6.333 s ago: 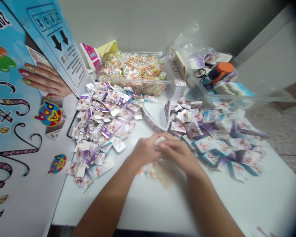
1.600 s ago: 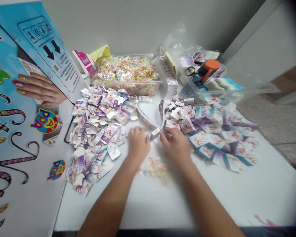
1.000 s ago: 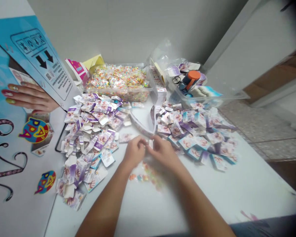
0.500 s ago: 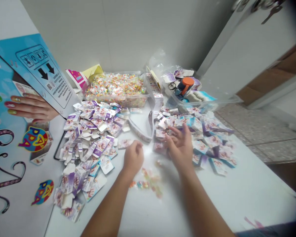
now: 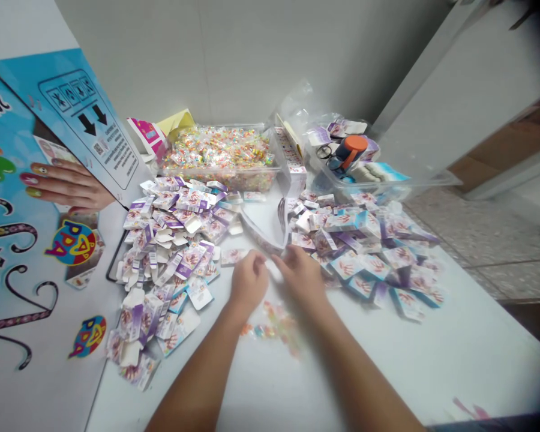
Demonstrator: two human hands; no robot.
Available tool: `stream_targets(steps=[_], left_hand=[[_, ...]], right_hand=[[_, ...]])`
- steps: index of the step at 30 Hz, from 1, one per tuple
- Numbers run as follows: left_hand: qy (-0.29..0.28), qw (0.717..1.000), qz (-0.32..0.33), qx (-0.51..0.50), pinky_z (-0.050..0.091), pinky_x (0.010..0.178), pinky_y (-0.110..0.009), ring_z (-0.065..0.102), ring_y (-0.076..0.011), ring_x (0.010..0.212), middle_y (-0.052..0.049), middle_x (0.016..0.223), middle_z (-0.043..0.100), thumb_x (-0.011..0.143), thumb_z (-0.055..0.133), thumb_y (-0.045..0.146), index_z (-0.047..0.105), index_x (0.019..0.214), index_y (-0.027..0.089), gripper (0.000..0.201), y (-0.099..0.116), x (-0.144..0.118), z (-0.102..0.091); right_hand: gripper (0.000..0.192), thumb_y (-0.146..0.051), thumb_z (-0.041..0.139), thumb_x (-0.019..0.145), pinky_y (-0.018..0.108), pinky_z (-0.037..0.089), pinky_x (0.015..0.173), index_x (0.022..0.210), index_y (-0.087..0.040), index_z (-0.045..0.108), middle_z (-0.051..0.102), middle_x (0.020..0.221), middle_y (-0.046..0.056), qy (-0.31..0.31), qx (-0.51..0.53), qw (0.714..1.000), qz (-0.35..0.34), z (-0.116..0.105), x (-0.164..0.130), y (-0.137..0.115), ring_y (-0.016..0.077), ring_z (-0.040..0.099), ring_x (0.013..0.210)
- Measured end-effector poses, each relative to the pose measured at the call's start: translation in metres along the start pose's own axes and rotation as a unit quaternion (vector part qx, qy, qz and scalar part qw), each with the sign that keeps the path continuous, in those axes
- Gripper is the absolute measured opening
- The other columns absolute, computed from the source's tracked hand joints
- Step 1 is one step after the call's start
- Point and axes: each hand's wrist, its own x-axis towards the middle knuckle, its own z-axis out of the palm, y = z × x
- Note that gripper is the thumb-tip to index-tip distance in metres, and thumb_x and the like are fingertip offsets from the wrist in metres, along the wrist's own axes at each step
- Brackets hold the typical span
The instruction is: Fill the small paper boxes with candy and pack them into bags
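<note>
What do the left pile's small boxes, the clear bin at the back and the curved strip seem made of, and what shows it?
Small boxes: probably thin card, smooth and printed; some lie open, showing white insides.
Clear bin: likely rigid plastic, glossy; colourful contents show through its front wall.
Curved strip: paper or thin card, printed, perhaps matt; it bends, but blur leaves which open.

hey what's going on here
A person's bare hands meet over a white table. The right hand is at the near end of a curled printed strip; the left hand is beside it, fingers curled. What they grip is hidden. Small printed cartons lie in a left heap and a right heap. Blurred colourful pieces lie between the forearms, and a clear tub of colourful packets stands behind.
</note>
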Motion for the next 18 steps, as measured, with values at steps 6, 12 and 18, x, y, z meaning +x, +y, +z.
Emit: stream_targets(steps=[6,12,18], left_hand=[[-0.005,1.000,0.001,-0.003,0.042,0.067,-0.024,0.058,-0.0157,0.069,-0.001,0.074,0.062,0.085,0.044,0.011,0.058,0.084,0.021,0.017,-0.001,0.000,0.002],[-0.001,1.000,0.001,0.003,0.042,0.066,-0.024,0.058,-0.0149,0.068,0.000,0.074,0.063,0.086,0.044,0.012,0.058,0.084,0.021,0.016,-0.001,0.000,0.003],[-0.007,1.000,0.003,0.001,0.042,0.066,-0.025,0.058,-0.0150,0.067,0.000,0.072,0.063,0.084,0.044,0.010,0.058,0.084,0.020,0.017,-0.001,0.000,0.005]], right_hand=[[0.027,-0.037,0.048,0.092,0.029,0.040,0.063,0.083,-0.018,0.065,0.068,0.070,0.008,0.009,-0.018,1.000,0.018,0.008,-0.002,0.001,0.0195,0.060,0.064],[0.028,-0.046,0.058,0.086,0.028,0.037,0.061,0.087,-0.018,0.062,0.063,0.065,0.004,0.001,-0.035,0.999,0.033,0.006,0.003,-0.002,0.0187,0.055,0.060],[0.027,-0.035,0.047,0.090,0.028,0.034,0.059,0.069,-0.021,0.056,0.058,0.057,0.002,-0.012,-0.040,0.999,-0.006,0.008,0.008,-0.004,0.0167,0.049,0.055]])
